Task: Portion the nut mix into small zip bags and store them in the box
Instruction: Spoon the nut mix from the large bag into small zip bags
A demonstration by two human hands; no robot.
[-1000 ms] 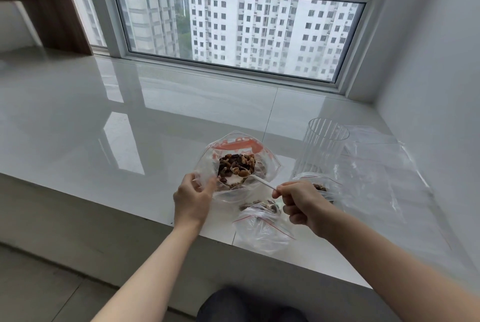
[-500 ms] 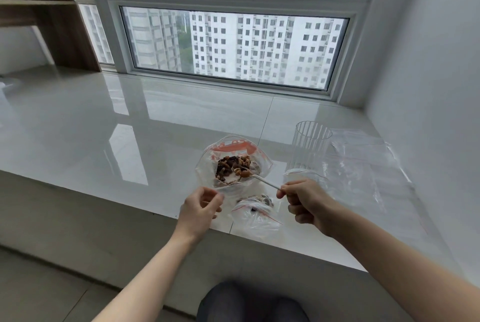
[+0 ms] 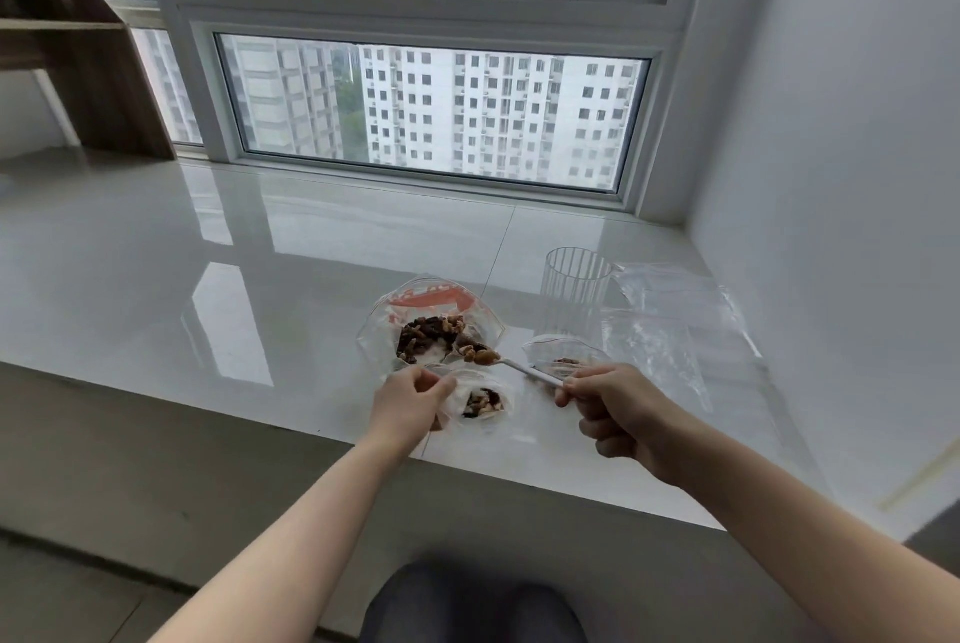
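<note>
Head view: the left hand pinches the mouth of a small zip bag near the worktop's front edge. The right hand, fingers curled round a white spoon, holds a scoop of nut mix just above the large open bag behind. A clear ribbed cup and spare bags sit toward the right edge.

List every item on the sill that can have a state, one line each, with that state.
Large clear zip bag of nut mix: open, mouth spread.
Small clear zip bag: open, partly filled, mouth pinched by left hand.
White plastic spoon: loaded with nuts, held by right hand.
Second small zip bag: open, few nuts inside.
Ribbed clear plastic cup: upright, empty.
Spare clear bags: flat, empty.
</note>
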